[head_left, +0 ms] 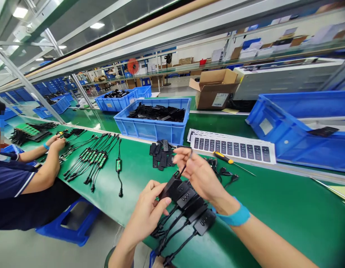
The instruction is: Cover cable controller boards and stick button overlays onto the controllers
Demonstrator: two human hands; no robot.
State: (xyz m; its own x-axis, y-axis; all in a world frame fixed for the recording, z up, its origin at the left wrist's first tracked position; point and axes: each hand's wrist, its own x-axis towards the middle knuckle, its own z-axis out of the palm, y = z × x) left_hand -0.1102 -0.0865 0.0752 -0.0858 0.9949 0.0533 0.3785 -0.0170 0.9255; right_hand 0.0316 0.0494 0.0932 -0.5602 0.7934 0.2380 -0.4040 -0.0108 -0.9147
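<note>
My left hand [146,212] pinches a small black plastic case [170,187] between thumb and fingers. A black cable [183,170] comes out of the far end of the case, and my right hand [202,176] has its fingers closed on that cable. Below and to the right, several cabled black cases [204,222] lie in a row, their cables running toward the near edge. Loose black cover pieces [162,158] are piled beyond my hands. Right of the pile, partly behind my right hand, are black cable ends [224,172].
Sticker sheets [231,147] and a yellow-handled screwdriver [222,157] lie at the back of the green bench [273,208]. Blue bins [152,128] stand beyond. Cabled circuit boards [94,156] lie to the left, near a co-worker's hands [56,142]. A blue stool [69,223] stands below.
</note>
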